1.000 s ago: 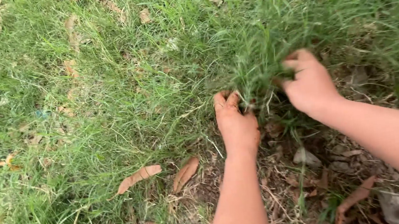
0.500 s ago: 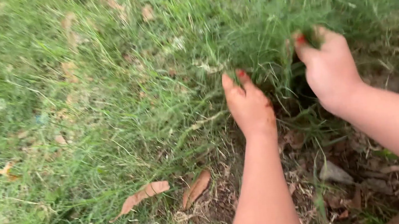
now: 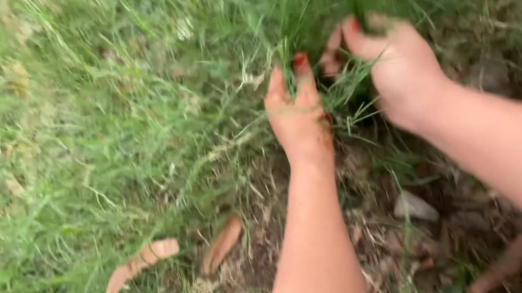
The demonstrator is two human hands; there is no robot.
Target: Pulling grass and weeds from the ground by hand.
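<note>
A thick tuft of long green grass (image 3: 317,9) rises at the top middle of the head view. My left hand (image 3: 298,117) reaches into its base from the left, fingers stretched forward and close together against the blades. My right hand (image 3: 399,68) curls round the tuft from the right, with blades running between its fingers. The fingertips of both hands are partly hidden in the grass. The picture is blurred by motion.
Grass (image 3: 90,140) covers the left and the top of the view. Bare soil with dry brown leaves (image 3: 142,263) and a small grey stone (image 3: 415,206) lies under my forearms at the bottom.
Both hands have moved forward and up into the tuft, the left fingers straightening out. The view has shifted, and the leaves on the ground now lie lower left.
</note>
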